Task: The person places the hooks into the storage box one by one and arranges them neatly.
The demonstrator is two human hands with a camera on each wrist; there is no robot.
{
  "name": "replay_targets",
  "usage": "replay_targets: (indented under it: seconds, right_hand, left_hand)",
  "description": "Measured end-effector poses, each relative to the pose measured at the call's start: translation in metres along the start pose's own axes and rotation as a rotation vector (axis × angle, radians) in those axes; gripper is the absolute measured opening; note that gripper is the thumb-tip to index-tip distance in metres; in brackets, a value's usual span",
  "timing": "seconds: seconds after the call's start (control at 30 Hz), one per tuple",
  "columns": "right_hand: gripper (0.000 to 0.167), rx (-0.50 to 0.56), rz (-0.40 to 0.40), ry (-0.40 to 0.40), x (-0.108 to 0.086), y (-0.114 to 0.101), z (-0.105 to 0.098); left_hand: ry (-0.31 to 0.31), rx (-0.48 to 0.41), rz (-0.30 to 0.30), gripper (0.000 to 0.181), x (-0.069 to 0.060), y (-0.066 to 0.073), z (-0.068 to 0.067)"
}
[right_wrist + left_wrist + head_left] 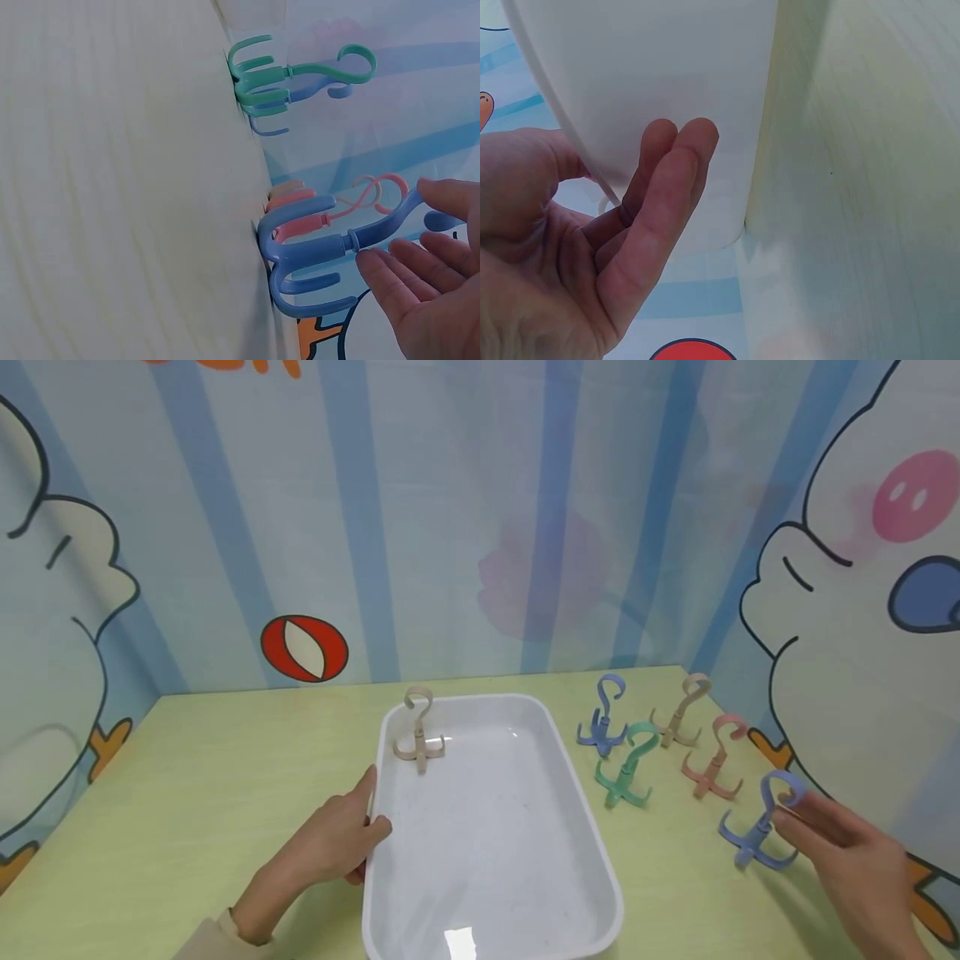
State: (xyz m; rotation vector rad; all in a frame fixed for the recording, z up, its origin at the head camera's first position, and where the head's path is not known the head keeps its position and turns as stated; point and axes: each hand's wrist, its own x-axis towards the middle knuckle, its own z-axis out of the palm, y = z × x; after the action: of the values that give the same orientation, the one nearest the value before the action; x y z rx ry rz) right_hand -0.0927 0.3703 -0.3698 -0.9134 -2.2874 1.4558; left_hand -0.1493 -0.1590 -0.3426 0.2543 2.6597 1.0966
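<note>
My left hand point(330, 843) holds the left rim of a white tray point(495, 827), thumb over the edge; the left wrist view has the fingers of this hand point(622, 232) curved by the tray's outer wall point(682, 67). Inside the tray's far left corner stands a beige hook point(420, 747). At the right, my right hand point(855, 860) pinches the upper stem of a periwinkle-blue hook point(752, 843) between thumb and fingers. The right wrist view shows that hook point(311, 251) with its prongs at the table surface and my right hand point(435, 277) beside its stem.
Between tray and right hand stand a green hook point(624, 781), a darker blue hook point(601, 731), a beige hook point(675, 727) and a pink hook point(710, 777). A printed striped backdrop point(450, 527) rises behind the pale green table point(247, 760).
</note>
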Motion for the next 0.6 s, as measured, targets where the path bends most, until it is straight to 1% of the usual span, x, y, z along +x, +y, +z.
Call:
replay_targets:
  seconds: [0.1,0.23,0.33,0.5,0.57,0.6]
  right_hand:
    - [0.077,0.000,-0.009,-0.018,0.003,0.000,0.002]
    - [0.075,0.039,-0.027,-0.061,0.007,0.003,0.002]
    - [0.082,0.049,-0.039,-0.097,0.011,0.004,0.000]
    - [0.102,-0.038,-0.035,-0.131,0.014,-0.001,-0.006]
    - [0.102,-0.064,-0.033,-0.129,0.014,-0.003,-0.007]
    - [0.101,-0.057,-0.038,-0.128,0.014,-0.004,-0.007]
  left_hand:
    - [0.002,0.000,0.002,0.074,0.000,0.000,0.000]
    - [0.000,-0.003,0.004,0.075,0.000,0.000,0.000]
    - [-0.001,-0.005,0.009,0.074,0.001,0.000,0.000]
    - [-0.002,-0.004,0.006,0.074,0.001,-0.002,0.000]
    - [-0.002,-0.002,0.003,0.075,0.001,-0.002,0.000]
    - [-0.002,-0.001,0.001,0.075,0.001,-0.002,0.000]
